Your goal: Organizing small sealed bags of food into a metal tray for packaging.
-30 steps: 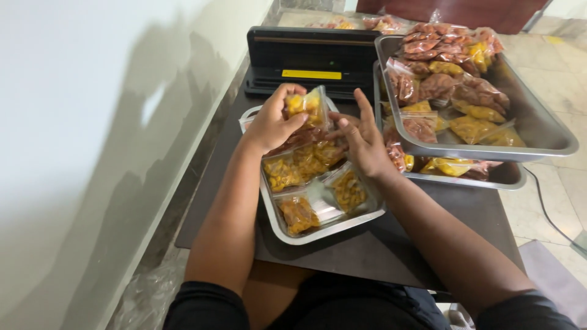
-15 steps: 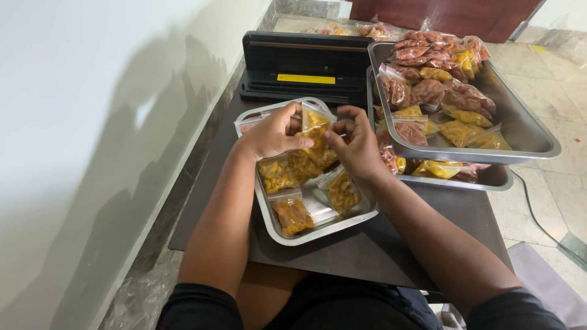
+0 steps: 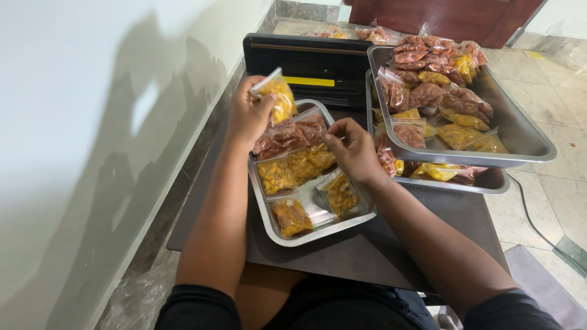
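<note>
Fingers of left hand (image 3: 247,113) pinched a yellow snack pouch (image 3: 278,95) above the steel tray (image 3: 318,229); right hand (image 3: 351,150) hovered beside, loosely curled, empty. Risk: one-corner grip, pouch could slip back into tray.

One head-worn camera looks steeply down, close over the small steel tray (image 3: 273,218), facing the black sealer (image 3: 306,64).

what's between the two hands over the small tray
In the head view, clear bags of reddish-brown snacks lie in the small tray between the left hand and right hand.
</note>
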